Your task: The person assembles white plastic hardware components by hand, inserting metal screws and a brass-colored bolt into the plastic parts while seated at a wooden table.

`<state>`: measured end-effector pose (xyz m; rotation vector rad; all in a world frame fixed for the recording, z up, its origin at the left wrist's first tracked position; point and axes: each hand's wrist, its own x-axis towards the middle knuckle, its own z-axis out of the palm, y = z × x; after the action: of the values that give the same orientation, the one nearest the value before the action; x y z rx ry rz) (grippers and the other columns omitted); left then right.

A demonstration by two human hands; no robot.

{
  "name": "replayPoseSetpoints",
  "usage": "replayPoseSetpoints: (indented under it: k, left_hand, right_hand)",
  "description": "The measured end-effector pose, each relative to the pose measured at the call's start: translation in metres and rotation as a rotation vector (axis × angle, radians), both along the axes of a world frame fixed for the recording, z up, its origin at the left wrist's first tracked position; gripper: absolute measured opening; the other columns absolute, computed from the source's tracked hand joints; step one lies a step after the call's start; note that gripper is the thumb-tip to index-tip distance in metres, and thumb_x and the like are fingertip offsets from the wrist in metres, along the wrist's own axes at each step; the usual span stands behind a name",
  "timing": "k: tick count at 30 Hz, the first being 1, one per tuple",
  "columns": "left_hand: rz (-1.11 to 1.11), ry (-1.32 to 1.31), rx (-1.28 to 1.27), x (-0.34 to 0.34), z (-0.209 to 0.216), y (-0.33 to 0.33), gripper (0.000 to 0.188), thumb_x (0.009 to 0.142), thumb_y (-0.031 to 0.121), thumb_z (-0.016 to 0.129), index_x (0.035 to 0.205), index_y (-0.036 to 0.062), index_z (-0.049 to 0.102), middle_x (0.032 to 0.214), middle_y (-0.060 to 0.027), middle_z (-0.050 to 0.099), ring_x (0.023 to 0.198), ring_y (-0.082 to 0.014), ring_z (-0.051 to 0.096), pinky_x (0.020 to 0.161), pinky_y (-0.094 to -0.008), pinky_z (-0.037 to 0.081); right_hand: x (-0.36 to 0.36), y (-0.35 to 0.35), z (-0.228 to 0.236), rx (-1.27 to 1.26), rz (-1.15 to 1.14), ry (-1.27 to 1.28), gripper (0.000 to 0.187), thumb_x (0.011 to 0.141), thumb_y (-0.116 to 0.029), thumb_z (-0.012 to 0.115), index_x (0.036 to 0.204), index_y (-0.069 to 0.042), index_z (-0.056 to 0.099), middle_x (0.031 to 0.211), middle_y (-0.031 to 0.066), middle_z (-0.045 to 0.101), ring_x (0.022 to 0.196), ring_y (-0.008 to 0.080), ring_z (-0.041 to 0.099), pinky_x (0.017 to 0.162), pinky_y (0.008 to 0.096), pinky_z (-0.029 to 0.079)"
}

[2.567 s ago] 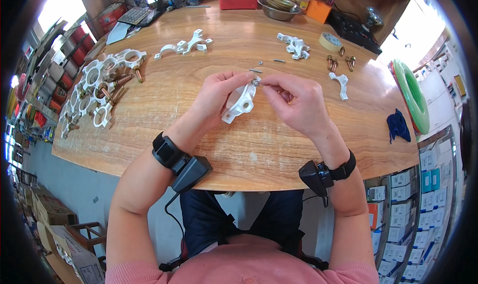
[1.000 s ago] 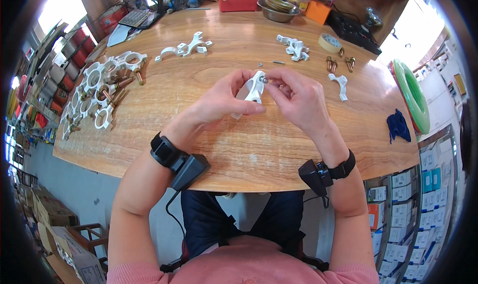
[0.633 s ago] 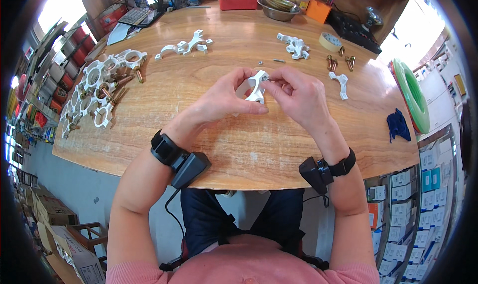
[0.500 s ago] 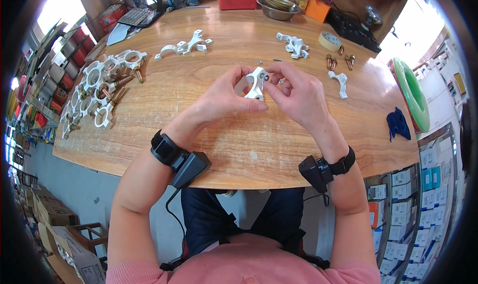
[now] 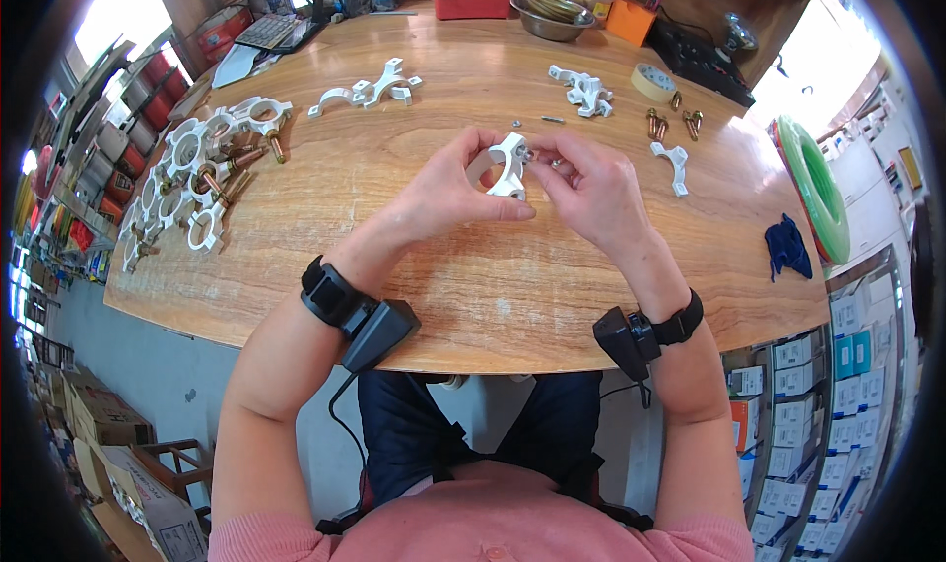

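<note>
My left hand (image 5: 440, 190) is closed around a white plastic pipe clamp (image 5: 510, 173), thumb along its near side and fingers behind it. The clamp stands on edge above the table, its ring opening toward my left palm. At its upper right lug sits a small metal fastener (image 5: 528, 155), and the thumb and forefinger of my right hand (image 5: 591, 183) pinch at it. Whether it is a nut or a screw end is too small to tell. Just beyond my hands, a small nut (image 5: 516, 124) and a thin metal pin (image 5: 553, 120) lie on the table.
Assembled white clamps with brass-coloured bolts (image 5: 205, 178) are heaped at the left. Loose clamp halves (image 5: 379, 87) lie at the back, more (image 5: 588, 94) at the right, with a single half (image 5: 672, 168), bolts (image 5: 657, 124), tape (image 5: 653, 81) and a dark blue cloth (image 5: 787, 247).
My right fingertips have drawn slightly to the right from the clamp's lug, still pinching at the fastener. The left hand keeps its hold on the clamp, almost unmoved.
</note>
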<state>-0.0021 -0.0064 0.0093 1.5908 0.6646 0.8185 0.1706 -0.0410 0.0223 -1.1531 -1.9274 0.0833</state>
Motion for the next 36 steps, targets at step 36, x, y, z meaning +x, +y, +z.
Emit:
replayPoseSetpoints:
  k: [36]
  left_hand:
    - [0.163,0.265,0.373,0.0033,-0.0004,-0.0065,0.073,0.051,0.022,0.078,0.11,-0.0001,0.041,0.097,-0.0108,0.049,0.078,-0.0176,0.044,0.069,-0.0283,0.041]
  right_hand:
    - [0.0016,0.001,0.0017,-0.415,-0.097,0.116,0.023,0.079,-0.028,0.054,0.075,-0.006,0.059,0.058,0.0075,0.058,0.054,0.0203,0.058,0.05,0.0297,0.041]
